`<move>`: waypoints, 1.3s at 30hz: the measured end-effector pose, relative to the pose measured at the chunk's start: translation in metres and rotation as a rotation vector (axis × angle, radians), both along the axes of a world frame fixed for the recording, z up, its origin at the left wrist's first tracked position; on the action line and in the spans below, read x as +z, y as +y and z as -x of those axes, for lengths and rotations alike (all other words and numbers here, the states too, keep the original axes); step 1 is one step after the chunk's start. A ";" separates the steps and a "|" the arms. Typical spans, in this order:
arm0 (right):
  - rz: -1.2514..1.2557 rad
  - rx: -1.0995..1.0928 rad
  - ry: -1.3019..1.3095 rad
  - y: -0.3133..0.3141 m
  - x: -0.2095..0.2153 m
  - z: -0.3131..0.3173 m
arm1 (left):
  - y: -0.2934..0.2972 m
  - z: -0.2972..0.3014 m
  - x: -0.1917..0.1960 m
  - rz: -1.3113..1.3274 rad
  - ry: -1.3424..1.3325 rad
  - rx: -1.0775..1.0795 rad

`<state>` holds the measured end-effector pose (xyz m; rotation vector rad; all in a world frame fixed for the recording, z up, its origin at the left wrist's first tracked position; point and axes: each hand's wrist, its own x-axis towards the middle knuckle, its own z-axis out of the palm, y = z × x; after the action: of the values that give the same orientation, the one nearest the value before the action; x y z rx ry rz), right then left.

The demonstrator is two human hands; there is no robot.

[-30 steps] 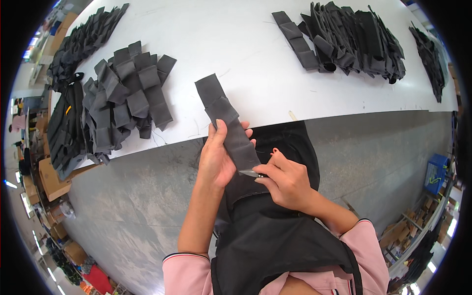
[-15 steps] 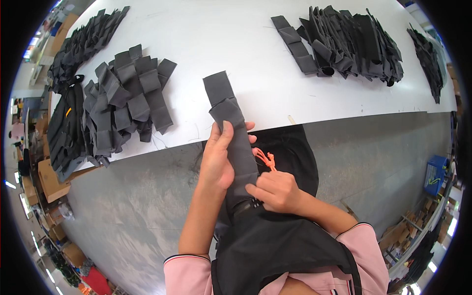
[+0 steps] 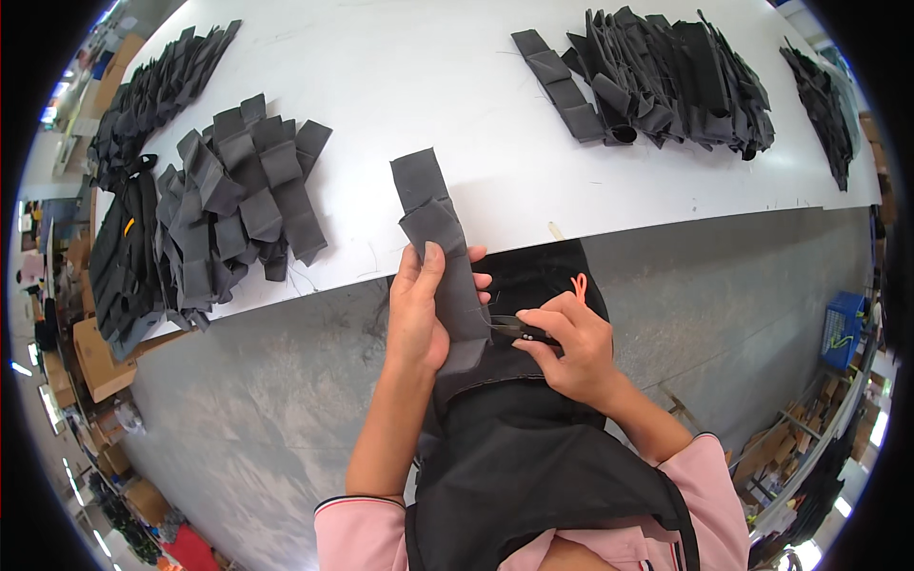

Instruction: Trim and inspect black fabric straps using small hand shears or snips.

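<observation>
A long dark grey fabric strip [image 3: 463, 303] with folded, stitched sections is gripped in my left hand [image 3: 415, 309], thumb on top and fingers behind it. Its far end lies out toward the table edge, and its near end hangs over my black apron [image 3: 533, 447]. My right hand [image 3: 583, 350] is closed round small black thread snips [image 3: 520, 329], whose orange cord loop [image 3: 580, 285] sticks up beyond the knuckles. The tips of the snips meet the strip's right edge, where fine loose threads show. Part of the snips is hidden by my fingers.
On the white table [image 3: 419, 76], a heap of similar grey strips [image 3: 252, 186] lies left, beside black pieces [image 3: 124, 247]. More bundled strips [image 3: 676, 86] lie at the right, and another dark bundle [image 3: 821, 105] at the far right. A blue crate [image 3: 843, 328] stands beyond the grey floor.
My right hand has moved up and right from the strip's lower end and turned, bringing the snips' blades into view at the strip's edge. My left hand keeps its hold.
</observation>
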<state>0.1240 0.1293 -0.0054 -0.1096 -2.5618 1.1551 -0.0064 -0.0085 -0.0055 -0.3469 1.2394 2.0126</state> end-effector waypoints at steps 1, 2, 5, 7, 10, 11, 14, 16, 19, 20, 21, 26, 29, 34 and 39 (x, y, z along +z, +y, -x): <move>-0.001 -0.003 0.002 0.000 0.001 0.002 | 0.001 -0.001 0.001 -0.001 0.002 -0.003; -0.071 0.010 0.014 0.001 0.001 0.004 | 0.002 -0.001 0.001 -0.004 -0.003 -0.022; -0.169 0.026 0.042 0.002 0.003 0.010 | 0.003 -0.001 0.002 0.001 -0.003 -0.054; -0.198 0.031 0.056 0.003 0.004 0.011 | 0.002 -0.002 0.003 0.009 0.001 -0.066; -0.230 0.051 0.071 0.002 0.004 0.010 | 0.001 -0.002 0.000 0.017 0.011 -0.084; -0.249 0.052 0.068 0.002 0.005 0.010 | 0.001 -0.003 0.000 0.022 0.007 -0.096; -0.267 0.046 0.081 0.001 0.006 0.006 | 0.000 -0.004 0.000 0.020 -0.002 -0.112; -0.265 0.043 0.098 0.001 0.008 0.005 | 0.001 -0.003 0.000 0.015 -0.005 -0.113; -0.186 0.006 0.105 -0.001 0.012 0.004 | 0.000 -0.005 0.000 0.006 -0.009 -0.112; -0.197 0.033 0.064 -0.001 0.009 0.007 | 0.001 -0.004 -0.001 0.014 -0.005 -0.104; -0.208 0.061 0.023 -0.001 0.007 0.009 | 0.001 -0.004 -0.001 0.022 0.000 -0.096; -0.132 0.047 -0.009 -0.005 0.013 0.011 | 0.000 -0.004 0.000 -0.007 0.004 -0.081; -0.118 0.065 -0.058 -0.008 0.011 0.014 | 0.000 -0.006 0.000 -0.032 -0.007 -0.070; -0.148 0.096 -0.077 -0.013 0.006 0.018 | -0.003 -0.007 -0.005 -0.061 -0.004 -0.059; -0.076 0.159 -0.122 -0.009 0.007 0.023 | -0.005 -0.008 -0.005 -0.058 -0.009 -0.073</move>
<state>0.1009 0.1202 0.0013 0.0433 -2.7611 1.1366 0.0012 -0.0131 -0.0100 -0.2781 1.1688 1.9781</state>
